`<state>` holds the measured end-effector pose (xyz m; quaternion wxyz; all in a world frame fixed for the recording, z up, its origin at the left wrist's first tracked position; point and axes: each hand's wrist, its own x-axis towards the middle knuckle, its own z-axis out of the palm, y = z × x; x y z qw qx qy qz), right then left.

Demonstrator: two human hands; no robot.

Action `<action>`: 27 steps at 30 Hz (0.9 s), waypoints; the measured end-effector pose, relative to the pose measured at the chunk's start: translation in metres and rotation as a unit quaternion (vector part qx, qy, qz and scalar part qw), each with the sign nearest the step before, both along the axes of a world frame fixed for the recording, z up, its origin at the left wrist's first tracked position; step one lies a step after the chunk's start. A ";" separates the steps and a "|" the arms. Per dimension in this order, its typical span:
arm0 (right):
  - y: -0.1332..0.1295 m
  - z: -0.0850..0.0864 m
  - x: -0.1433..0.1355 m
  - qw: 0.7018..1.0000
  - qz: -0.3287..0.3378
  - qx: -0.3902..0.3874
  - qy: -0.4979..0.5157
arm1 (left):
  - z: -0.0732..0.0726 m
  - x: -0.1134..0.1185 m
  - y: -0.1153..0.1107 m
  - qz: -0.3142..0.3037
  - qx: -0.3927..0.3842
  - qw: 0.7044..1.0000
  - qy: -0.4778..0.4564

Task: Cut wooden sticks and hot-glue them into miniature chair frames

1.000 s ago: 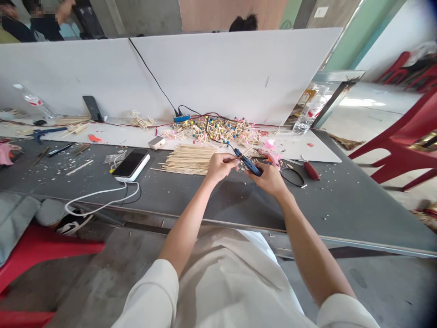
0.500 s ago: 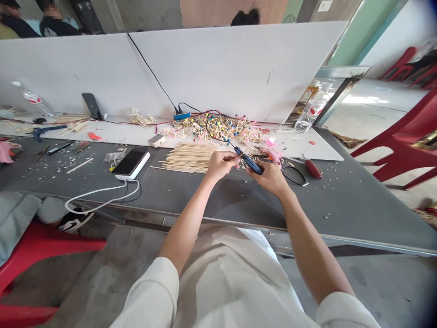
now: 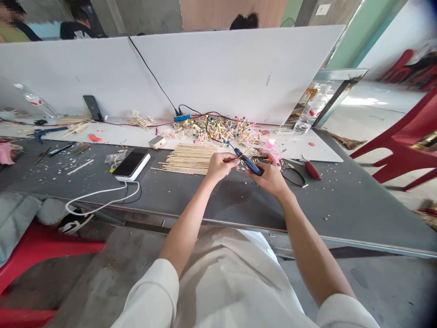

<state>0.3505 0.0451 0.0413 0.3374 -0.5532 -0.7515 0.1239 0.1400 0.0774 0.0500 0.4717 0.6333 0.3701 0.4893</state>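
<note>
Row of wooden sticks (image 3: 187, 159): lying on the grey bench (image 3: 341, 196), its right end disappearing behind the left hand (image 3: 223, 166). Black cable (image 3: 212, 136): crossing the pile of stick pieces with coloured balls (image 3: 235, 130), which is spreading behind the row, and passing out of sight near the tip of the blue tool (image 3: 251, 165). Pink glue gun (image 3: 274, 158): resting right of the row, the right hand (image 3: 269, 177) partly hiding it. Red chair (image 3: 406, 132): standing far right of the row, the view's edge cutting it off. White panel (image 3: 205, 73): rising behind the row and hiding most of a person in black (image 3: 78, 29). Blue tool: occupying the space between the two hands, just right of the row, its dark front end pointing up and left, meeting the left fingertips. Right hand: wrapping round the handle, the palm concealing its rear. Left hand: pinching thumb and fingers together at the tool's front; whatever they may be gripping is proving too small to identify. Phone (image 3: 131, 161): lying left of the row, on a white block (image 3: 139, 171).
</note>
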 end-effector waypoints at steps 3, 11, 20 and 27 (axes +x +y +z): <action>0.000 0.000 0.000 1.000 -0.002 -0.002 -0.003 | 0.001 0.000 -0.001 0.001 0.001 1.000 -0.001; 0.003 -0.004 0.000 0.999 -0.025 -0.008 -0.025 | 0.003 -0.001 -0.002 0.015 0.014 0.999 0.043; 0.004 -0.006 0.000 0.997 -0.032 -0.022 -0.067 | 0.003 0.001 -0.003 0.020 0.013 0.998 0.058; 0.005 -0.008 0.000 0.995 -0.035 -0.030 -0.084 | 0.002 0.001 -0.002 0.009 0.000 0.999 0.039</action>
